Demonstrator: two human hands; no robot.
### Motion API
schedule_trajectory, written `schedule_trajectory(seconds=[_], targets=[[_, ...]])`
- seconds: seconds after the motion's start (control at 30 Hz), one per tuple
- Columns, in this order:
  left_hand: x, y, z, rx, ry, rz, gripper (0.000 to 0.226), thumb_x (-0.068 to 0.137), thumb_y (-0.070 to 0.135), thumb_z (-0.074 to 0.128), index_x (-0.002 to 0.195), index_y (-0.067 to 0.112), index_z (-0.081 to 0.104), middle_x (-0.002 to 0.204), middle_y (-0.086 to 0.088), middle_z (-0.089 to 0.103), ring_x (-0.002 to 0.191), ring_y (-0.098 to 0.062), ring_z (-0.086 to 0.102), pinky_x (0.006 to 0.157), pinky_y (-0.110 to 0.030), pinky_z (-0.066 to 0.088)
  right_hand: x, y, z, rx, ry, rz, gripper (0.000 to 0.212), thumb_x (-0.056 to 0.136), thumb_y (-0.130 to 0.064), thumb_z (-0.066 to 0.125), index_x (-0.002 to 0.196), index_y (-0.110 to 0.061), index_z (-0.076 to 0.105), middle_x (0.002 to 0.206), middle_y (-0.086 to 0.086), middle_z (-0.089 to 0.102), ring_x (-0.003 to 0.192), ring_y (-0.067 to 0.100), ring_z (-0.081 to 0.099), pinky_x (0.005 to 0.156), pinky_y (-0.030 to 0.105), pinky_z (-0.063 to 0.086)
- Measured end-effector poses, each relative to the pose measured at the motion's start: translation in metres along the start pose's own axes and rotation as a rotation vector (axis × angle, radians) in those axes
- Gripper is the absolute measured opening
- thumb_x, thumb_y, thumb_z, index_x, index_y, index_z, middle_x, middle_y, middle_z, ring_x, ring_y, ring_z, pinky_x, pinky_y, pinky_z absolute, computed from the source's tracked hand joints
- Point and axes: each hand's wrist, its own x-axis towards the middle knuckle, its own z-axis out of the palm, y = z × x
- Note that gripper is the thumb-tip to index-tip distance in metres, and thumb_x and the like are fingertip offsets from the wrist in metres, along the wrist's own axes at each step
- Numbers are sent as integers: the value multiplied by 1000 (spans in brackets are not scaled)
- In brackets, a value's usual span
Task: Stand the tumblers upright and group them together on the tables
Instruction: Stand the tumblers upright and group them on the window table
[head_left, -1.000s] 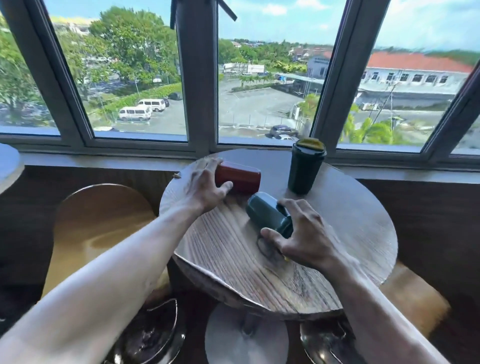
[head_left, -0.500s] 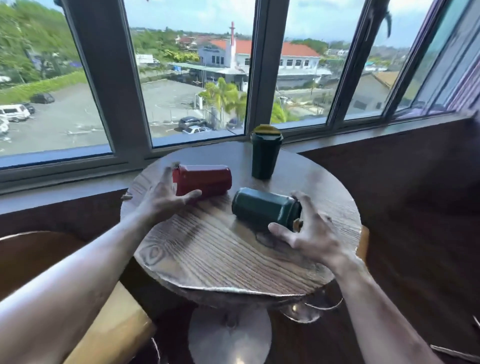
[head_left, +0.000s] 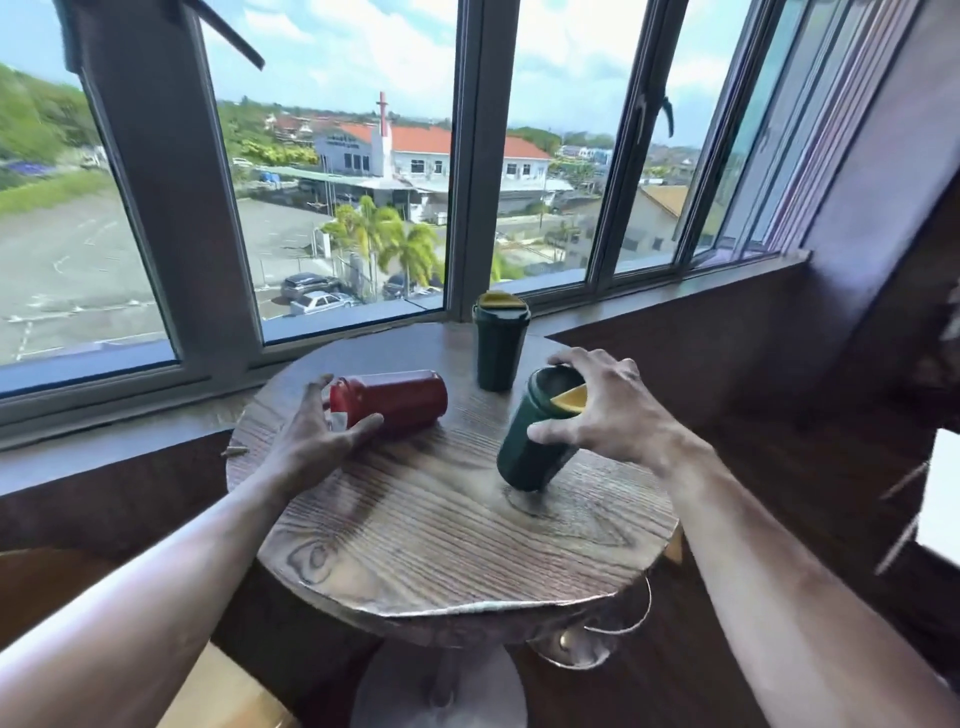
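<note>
Tilted green tumbler (head_left: 535, 436): on the right half of the round wooden tabletop (head_left: 441, 540), base on the wood, top leaning right; dark green, yellow piece at the lid.
Right hand (head_left: 605, 410): grip closed around the tilted green tumbler's upper end, fingers over the lid rim, thumb against the side.
Red tumbler (head_left: 395, 400): lying on its side on the left half of the tabletop, lid end pointing left, well apart from the tilted one.
Left hand (head_left: 317, 431): grip spread, fingers around the lid end of the red tumbler, thumb touching its near side; not closed around it.
Upright green tumbler (head_left: 498, 345): standing at the far edge of the tabletop by the window, yellow lid piece on top, just behind the tilted one.
Obstructions: nothing lies between the three tumblers.
Surroundings: grey window frame (head_left: 472, 156) behind; wooden sill (head_left: 675, 296) to the right; chair seat (head_left: 223, 691) lower left; pedestal base (head_left: 441, 686) beneath.
Writing: none legible on any tumbler.
</note>
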Motion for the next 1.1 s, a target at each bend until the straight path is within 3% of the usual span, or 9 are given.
schedule_trajectory(seconds=[0.17, 0.23, 0.33, 0.5, 0.73, 0.87, 0.97, 1.1], targets=[[4, 1, -4, 10, 7, 9, 79, 74, 45, 78, 138, 24, 37, 127, -11, 59, 111, -27, 59, 97, -35, 44, 6, -13, 9, -34, -1, 14, 108, 60, -75, 71, 148, -36, 21, 146, 3, 39, 132, 25, 26, 104, 47, 34], [0, 4, -6, 26, 2, 30, 76, 73, 45, 79, 135, 25, 39, 123, -8, 60, 102, -22, 56, 93, -32, 42, 4, -15, 11, -64, -12, 7, 108, 60, -78, 68, 147, -35, 21, 147, 2, 39, 134, 25, 29, 105, 47, 34], [-2, 5, -7, 27, 2, 41, 80, 73, 41, 80, 137, 19, 38, 126, -10, 59, 104, -22, 55, 92, -31, 40, 2, -15, 15, -65, 13, 12, 103, 64, -73, 70, 147, -29, 26, 149, 1, 40, 135, 21, 36, 109, 40, 34], [-3, 7, -12, -16, -14, 27, 87, 59, 48, 87, 131, 19, 47, 122, -7, 62, 101, -18, 56, 91, -30, 41, -4, -17, 15, -62, 65, 5, 77, 76, -54, 73, 139, -22, 44, 137, 0, 51, 123, 16, 47, 94, 22, 34], [-10, 20, -15, -68, 87, 53, 97, 40, 65, 84, 122, 24, 52, 111, -2, 65, 100, -20, 62, 93, -42, 51, -5, -19, 14, -78, 79, 13, 74, 75, -53, 74, 136, -21, 47, 131, 2, 53, 116, 16, 50, 88, 19, 35], [-5, 52, -19, 5, 189, 180, 92, 45, 61, 83, 123, 17, 57, 116, -3, 64, 107, -22, 59, 92, -36, 48, -4, -18, 15, -78, 87, 10, 74, 74, -53, 75, 135, -21, 48, 129, 2, 53, 111, 15, 51, 87, 19, 34], [-5, 81, -18, 177, 121, 251, 81, 54, 57, 84, 118, 13, 59, 105, -4, 66, 94, -20, 62, 77, -29, 52, -2, -18, 15, -64, 89, -2, 73, 73, -54, 76, 132, -21, 49, 124, 1, 53, 99, 9, 49, 82, 17, 35], [-13, 89, -4, 317, 96, 297, 81, 59, 57, 82, 116, 4, 57, 95, -5, 60, 82, -20, 57, 74, -30, 53, 0, -15, 13, -43, 67, 0, 74, 72, -56, 76, 132, -24, 47, 123, -1, 51, 98, 9, 48, 80, 19, 35]])
